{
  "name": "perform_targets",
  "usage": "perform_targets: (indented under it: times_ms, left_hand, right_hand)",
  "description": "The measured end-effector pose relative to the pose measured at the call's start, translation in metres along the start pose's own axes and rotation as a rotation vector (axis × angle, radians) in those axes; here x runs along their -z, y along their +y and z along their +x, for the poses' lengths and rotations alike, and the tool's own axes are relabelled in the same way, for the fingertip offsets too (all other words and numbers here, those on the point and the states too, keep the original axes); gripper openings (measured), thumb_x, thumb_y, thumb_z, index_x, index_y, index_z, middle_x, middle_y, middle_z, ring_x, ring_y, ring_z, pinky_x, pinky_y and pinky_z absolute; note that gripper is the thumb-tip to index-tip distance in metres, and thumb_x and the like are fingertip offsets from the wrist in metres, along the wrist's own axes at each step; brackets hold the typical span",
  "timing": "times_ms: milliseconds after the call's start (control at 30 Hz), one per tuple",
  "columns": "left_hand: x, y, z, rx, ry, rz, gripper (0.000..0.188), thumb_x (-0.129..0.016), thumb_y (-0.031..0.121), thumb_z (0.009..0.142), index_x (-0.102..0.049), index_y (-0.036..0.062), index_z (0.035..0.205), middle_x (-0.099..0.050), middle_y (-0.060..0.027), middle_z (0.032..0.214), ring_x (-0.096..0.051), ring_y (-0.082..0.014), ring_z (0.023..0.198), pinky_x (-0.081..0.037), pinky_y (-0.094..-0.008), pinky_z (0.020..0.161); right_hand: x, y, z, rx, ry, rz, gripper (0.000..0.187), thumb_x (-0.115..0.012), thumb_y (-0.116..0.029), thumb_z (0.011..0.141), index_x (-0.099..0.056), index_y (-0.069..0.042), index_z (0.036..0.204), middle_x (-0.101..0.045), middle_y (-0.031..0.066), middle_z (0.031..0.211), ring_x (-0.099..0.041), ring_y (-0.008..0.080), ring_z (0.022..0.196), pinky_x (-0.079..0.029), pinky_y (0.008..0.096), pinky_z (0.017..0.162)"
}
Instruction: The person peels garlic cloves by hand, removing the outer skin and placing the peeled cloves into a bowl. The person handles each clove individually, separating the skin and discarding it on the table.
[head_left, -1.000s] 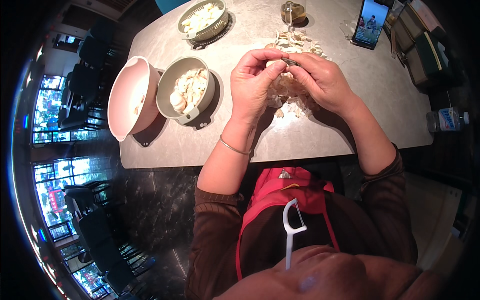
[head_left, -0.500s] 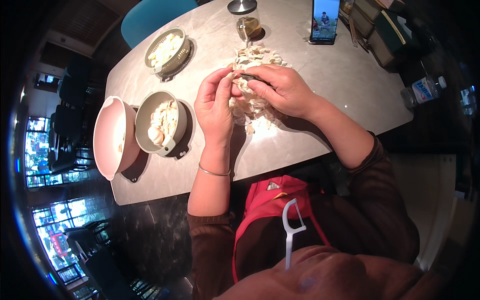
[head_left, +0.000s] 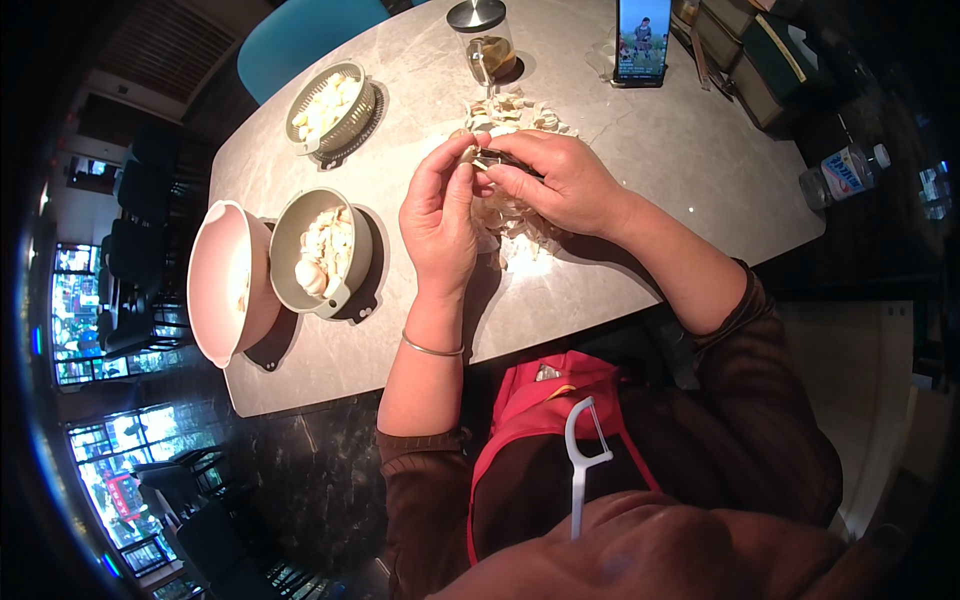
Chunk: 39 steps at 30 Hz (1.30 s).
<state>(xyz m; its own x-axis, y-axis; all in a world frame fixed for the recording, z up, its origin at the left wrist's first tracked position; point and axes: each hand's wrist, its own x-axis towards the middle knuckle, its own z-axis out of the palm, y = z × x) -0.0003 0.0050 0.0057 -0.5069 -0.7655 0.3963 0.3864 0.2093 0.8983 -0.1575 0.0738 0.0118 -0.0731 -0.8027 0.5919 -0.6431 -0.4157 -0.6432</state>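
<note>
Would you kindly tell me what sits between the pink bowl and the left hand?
In the head view, a grey bowl of peeled garlic cloves sits between them on the table.

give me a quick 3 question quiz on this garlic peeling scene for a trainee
1. True or false: both hands, left hand and right hand, meet over the pile of peels.
2. Which bowl is nearest the left hand? A pink bowl B grey bowl C basket
3. Fill in: the phone stands beyond the jar, to its ____.

Key: 1 true; 2 B; 3 right
</note>
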Motion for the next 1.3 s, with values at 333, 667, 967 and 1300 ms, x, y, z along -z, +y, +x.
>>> perform_targets:
  times_ms: [333,667,967,1300]
  left_hand:
    - [-0.0031,-0.0024,-0.0020,-0.085,0.016,0.066,0.022,-0.052,-0.002,0.101,-0.056,-0.0010,0.122,-0.067,-0.0126,0.121,-0.064,-0.0146,0.104,-0.053,-0.0264,0.087]
    - [0.0040,-0.0031,0.0027,-0.254,0.102,0.311,0.020,-0.065,-0.003,0.091,-0.066,0.0007,0.111,-0.062,-0.0091,0.112,-0.061,-0.0146,0.099,-0.052,-0.0275,0.088]
    - [0.0017,-0.0054,0.0006,-0.112,0.073,0.101,0.022,-0.067,-0.003,0.090,-0.069,0.0003,0.111,-0.062,-0.0065,0.110,-0.062,-0.0119,0.098,-0.051,-0.0245,0.087]
    - [0.0023,-0.0057,0.0001,-0.014,0.089,0.022,0.020,-0.067,-0.001,0.092,-0.067,-0.0009,0.112,-0.064,-0.0063,0.109,-0.063,-0.0117,0.095,-0.053,-0.0251,0.085]
  right_hand:
    - [-0.0007,-0.0029,0.0002,0.019,0.020,-0.026,0.024,-0.062,-0.021,0.093,-0.066,-0.005,0.111,-0.068,0.0135,0.096,-0.067,0.0325,0.088,-0.053,0.0403,0.075]
    - [0.0022,-0.0089,-0.0015,-0.020,-0.017,-0.040,0.025,-0.065,-0.023,0.092,-0.066,-0.006,0.109,-0.067,0.0125,0.090,-0.066,0.0323,0.082,-0.052,0.0400,0.071]
    - [-0.0015,-0.0045,0.0015,0.034,0.074,-0.065,0.025,-0.063,-0.018,0.094,-0.067,-0.005,0.114,-0.070,0.0155,0.099,-0.067,0.0341,0.088,-0.053,0.0397,0.076]
    - [-0.0028,-0.0007,-0.0005,-0.005,0.026,-0.065,0.029,-0.066,-0.020,0.093,-0.066,-0.005,0.118,-0.071,0.0162,0.103,-0.068,0.0335,0.092,-0.054,0.0393,0.078]
